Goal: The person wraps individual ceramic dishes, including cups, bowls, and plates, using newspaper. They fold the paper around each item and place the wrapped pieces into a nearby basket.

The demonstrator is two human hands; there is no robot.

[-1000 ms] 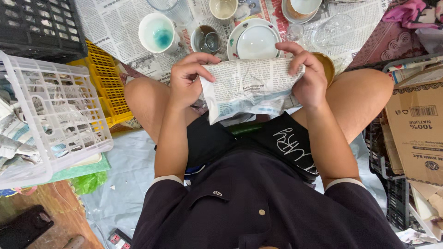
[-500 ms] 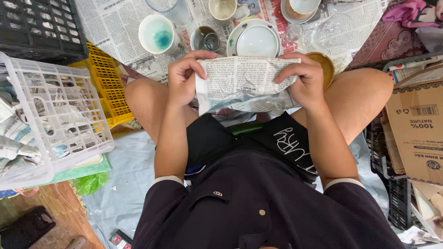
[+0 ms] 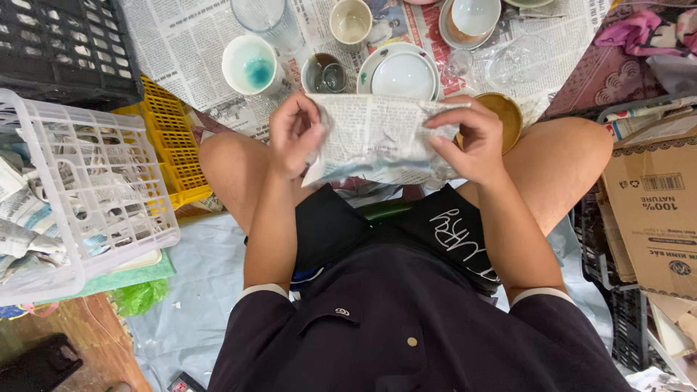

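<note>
Gripping newspaper bundle (image 3: 377, 141) w/ both hands, left (image 3: 294, 134), right (image 3: 468, 138); bowls (image 3: 403, 72), cups (image 3: 250, 65) beyond.

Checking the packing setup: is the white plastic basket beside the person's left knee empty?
No: the white basket holds several newspaper-wrapped bundles, visible through its lattice wall.

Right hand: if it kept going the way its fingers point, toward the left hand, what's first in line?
The right hand already pinches the newspaper bundle; going on across it, it would probably meet the left hand gripping the other end. Depth is unclear.
</note>
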